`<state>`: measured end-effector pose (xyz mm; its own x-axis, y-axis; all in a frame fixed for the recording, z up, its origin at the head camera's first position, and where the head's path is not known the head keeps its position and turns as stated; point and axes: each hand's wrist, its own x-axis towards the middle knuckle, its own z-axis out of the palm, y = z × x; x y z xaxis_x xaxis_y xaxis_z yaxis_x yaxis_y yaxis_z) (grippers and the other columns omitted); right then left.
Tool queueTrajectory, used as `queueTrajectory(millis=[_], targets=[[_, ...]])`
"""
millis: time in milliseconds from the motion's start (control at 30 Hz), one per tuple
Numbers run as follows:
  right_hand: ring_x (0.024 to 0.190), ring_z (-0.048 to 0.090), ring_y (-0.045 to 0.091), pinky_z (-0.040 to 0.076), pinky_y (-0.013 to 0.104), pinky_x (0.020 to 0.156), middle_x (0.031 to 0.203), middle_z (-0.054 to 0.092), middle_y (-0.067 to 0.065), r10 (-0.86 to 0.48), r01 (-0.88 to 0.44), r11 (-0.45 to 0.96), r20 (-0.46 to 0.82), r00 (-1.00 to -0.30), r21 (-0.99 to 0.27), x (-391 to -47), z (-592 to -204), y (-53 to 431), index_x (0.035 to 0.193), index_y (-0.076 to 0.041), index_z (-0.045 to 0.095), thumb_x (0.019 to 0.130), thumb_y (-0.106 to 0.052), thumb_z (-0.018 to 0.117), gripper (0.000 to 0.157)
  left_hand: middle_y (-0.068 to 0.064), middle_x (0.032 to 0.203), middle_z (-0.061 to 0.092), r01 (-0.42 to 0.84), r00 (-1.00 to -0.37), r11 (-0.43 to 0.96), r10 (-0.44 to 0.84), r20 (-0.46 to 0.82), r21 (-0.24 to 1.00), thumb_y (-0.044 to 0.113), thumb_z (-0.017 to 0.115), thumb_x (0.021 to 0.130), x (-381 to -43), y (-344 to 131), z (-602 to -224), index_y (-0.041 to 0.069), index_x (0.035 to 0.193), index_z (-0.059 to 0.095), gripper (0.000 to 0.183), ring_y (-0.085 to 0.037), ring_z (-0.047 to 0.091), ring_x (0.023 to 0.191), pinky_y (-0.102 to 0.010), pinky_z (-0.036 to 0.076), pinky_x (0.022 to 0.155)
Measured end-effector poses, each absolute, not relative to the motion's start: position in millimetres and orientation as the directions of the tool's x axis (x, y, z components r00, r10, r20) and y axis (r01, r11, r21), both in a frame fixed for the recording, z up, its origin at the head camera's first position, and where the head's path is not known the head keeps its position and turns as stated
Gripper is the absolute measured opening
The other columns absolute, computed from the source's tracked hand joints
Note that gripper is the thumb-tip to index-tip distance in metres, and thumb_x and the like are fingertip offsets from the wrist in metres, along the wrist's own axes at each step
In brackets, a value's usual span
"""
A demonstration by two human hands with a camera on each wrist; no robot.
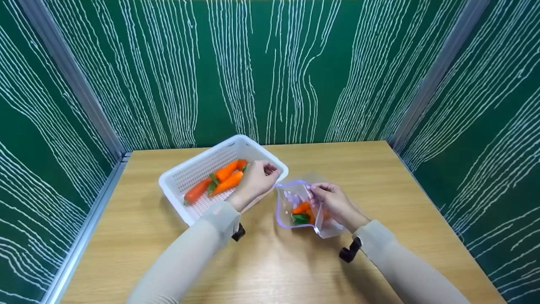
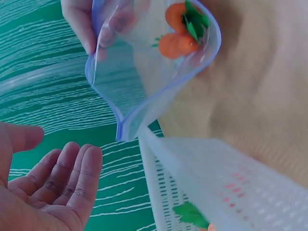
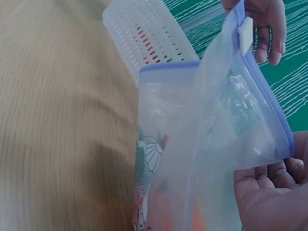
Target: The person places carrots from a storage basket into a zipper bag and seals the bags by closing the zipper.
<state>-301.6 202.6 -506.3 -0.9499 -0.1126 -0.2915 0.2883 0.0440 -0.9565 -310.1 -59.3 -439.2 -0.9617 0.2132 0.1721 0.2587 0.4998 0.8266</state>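
Note:
My left hand (image 1: 259,177) hovers over the right side of the white basket (image 1: 201,159), its fingers loosely bent and holding nothing. Inside the basket lie several orange carrots (image 1: 226,170) with green tops. To its right stands a clear zip bag (image 1: 285,213) with a purple rim, its mouth spread wide. My right hand (image 1: 335,203) pinches the bag's rim on the right side. Orange carrots (image 2: 177,45) with green leaves sit inside the bag in the left wrist view. A white slider (image 3: 246,36) shows on the purple zip in the right wrist view.
Everything rests on a wooden table (image 1: 261,270). Green walls (image 1: 270,76) with white wavy lines rise behind and on both sides, with grey metal posts (image 1: 434,71) at the corners. The basket's right corner is close to the bag's rim.

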Motion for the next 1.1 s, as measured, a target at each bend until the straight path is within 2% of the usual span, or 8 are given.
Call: queueTrajectory(millis=[167,367,600,900,1100], targets=[[0.079,0.065,0.016,0.06,0.024,0.075,0.098,0.07,0.003,-0.104,0.288,0.074,-0.295,-0.95,-0.955,-299.8,-506.1,204.2,0.126,-0.006,0.071,0.113,-0.024,0.058,0.026,-0.01,0.107,0.078,0.3,-0.946,0.516,0.271,0.179,0.802,0.023,0.068,0.106,-314.3,-66.8,-432.7,0.003,0.113,0.077,0.024,-0.023,0.067,0.093,-0.041,0.062,0.096],[0.077,0.066,0.014,0.061,0.022,0.074,0.093,0.071,0.002,-0.117,0.273,0.025,-0.274,-0.955,-0.962,-301.5,-508.2,202.0,0.119,-0.006,0.073,0.113,-0.02,0.059,0.02,-0.012,0.105,0.079,0.394,-0.909,0.501,0.333,0.248,0.771,0.02,0.068,0.105,-325.9,-80.6,-429.4,0.001,0.114,0.077,0.023,-0.022,0.071,0.092,-0.038,0.062,0.09],[0.08,0.065,0.014,0.06,0.023,0.075,0.099,0.07,0.002,-0.118,0.293,0.042,-0.296,-0.948,-0.955,-302.1,-509.4,202.8,0.123,-0.008,0.073,0.114,-0.023,0.058,0.023,-0.014,0.11,0.08,0.509,-0.852,0.489,0.405,0.332,0.708,0.016,0.07,0.104,-338.9,-102.7,-429.6,0.0,0.119,0.076,0.022,-0.026,0.075,0.1,-0.044,0.063,0.097],[0.078,0.065,0.016,0.061,0.023,0.075,0.091,0.07,0.003,-0.124,0.263,0.026,-0.264,-0.956,-0.964,-300.4,-511.6,201.9,0.12,-0.002,0.073,0.113,-0.02,0.059,0.023,-0.014,0.12,0.078,0.509,-0.858,0.522,0.374,0.353,0.684,0.019,0.075,0.103,-350.4,-123.8,-439.0,0.003,0.132,0.073,0.034,-0.028,0.074,0.106,-0.042,0.063,0.099],[0.08,0.065,0.017,0.061,0.024,0.077,0.093,0.07,0.003,-0.125,0.261,0.038,-0.264,-0.957,-0.965,-299.2,-511.5,203.8,0.119,-0.004,0.073,0.113,-0.021,0.059,0.023,-0.016,0.125,0.078,0.514,-0.857,0.534,0.323,0.4,0.671,0.021,0.08,0.1,-361.9,-138.0,-452.9,0.003,0.131,0.074,0.036,-0.034,0.075,0.107,-0.046,0.064,0.099]])
